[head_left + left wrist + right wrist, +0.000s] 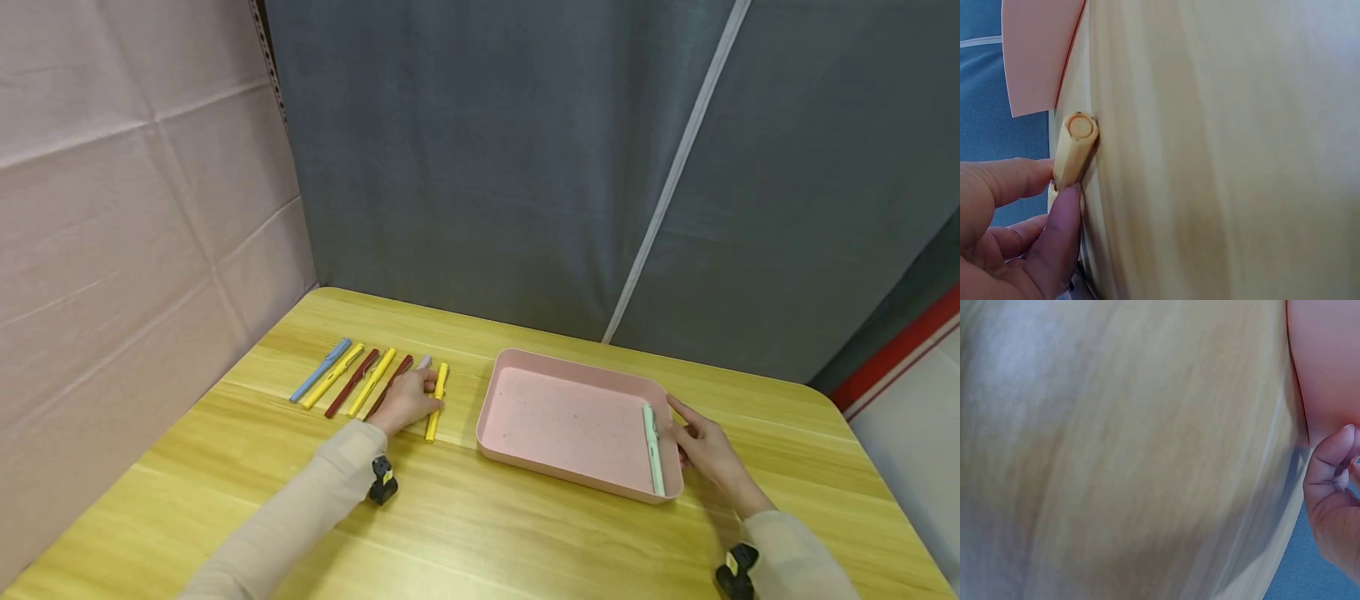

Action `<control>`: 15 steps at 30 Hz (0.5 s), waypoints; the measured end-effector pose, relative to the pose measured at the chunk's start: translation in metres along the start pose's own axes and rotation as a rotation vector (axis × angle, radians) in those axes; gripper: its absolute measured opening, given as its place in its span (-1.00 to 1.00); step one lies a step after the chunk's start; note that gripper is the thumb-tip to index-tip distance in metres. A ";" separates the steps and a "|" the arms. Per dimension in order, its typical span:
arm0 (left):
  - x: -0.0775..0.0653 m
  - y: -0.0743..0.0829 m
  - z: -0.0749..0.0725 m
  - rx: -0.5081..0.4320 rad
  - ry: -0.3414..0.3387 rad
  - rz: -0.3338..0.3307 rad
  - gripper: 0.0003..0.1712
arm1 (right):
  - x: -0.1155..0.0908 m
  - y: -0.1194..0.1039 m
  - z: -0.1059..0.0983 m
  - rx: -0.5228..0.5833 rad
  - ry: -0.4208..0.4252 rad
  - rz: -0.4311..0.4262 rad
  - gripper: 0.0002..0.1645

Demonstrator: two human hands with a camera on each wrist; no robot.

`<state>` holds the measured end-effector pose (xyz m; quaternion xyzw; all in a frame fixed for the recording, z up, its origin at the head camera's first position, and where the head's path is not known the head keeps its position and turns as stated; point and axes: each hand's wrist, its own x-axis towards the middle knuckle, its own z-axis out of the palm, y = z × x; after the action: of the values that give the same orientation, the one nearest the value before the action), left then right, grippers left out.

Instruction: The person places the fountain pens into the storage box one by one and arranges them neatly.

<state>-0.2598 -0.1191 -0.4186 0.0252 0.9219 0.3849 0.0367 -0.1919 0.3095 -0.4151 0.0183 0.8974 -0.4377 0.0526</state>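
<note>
My left hand (407, 402) pinches a yellow pen (441, 383) between thumb and fingertips, at the right end of a row of pens. In the left wrist view the pen's round end (1080, 127) points toward the camera, low over the table. A lilac pen (425, 362) and a dark red pen (402, 367) are partly hidden behind this hand. My right hand (708, 454) grips the right side of a shallow pink tray (525, 468), its thumb at the rim. Inside the tray, along that right wall, lies a mint green pen (653, 450).
Left of my left hand, a blue pen (320, 370), two more yellow pens (371, 382) and another dark red pen (352, 384) lie slanted side by side. The wooden table (480, 533) ends at a grey curtain (480, 167) behind and a pale cloth (135, 250) on the left.
</note>
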 end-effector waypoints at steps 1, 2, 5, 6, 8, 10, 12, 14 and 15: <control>0.000 0.001 0.001 0.004 0.002 -0.001 -0.42 | 0.000 0.000 0.000 0.002 0.000 -0.001 -0.30; 0.000 0.001 0.001 0.008 0.003 -0.002 -0.43 | 0.000 0.000 0.000 0.001 0.001 -0.004 -0.30; 0.001 0.003 0.002 0.018 -0.006 -0.005 -0.44 | -0.001 0.000 0.000 -0.007 0.004 -0.010 -0.30; 0.001 0.003 0.002 0.022 -0.011 -0.007 -0.44 | -0.001 0.001 0.000 -0.009 0.004 -0.011 -0.30; 0.002 0.004 0.002 0.019 -0.025 -0.023 -0.43 | -0.001 0.001 0.000 -0.007 0.005 -0.013 -0.31; 0.003 0.005 0.002 0.023 -0.039 -0.036 -0.44 | -0.001 0.001 0.000 -0.006 0.005 -0.013 -0.31; 0.003 0.006 0.002 0.027 -0.048 -0.046 -0.45 | -0.001 0.001 -0.001 -0.003 0.003 -0.014 -0.31; 0.003 0.007 0.001 0.036 -0.052 -0.050 -0.48 | -0.001 0.001 0.000 -0.002 0.003 -0.015 -0.31; 0.003 0.007 0.001 0.041 -0.053 -0.049 -0.49 | -0.001 0.001 0.000 -0.006 0.002 -0.016 -0.31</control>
<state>-0.2629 -0.1132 -0.4149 0.0137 0.9285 0.3643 0.0698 -0.1914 0.3105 -0.4156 0.0116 0.8989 -0.4354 0.0482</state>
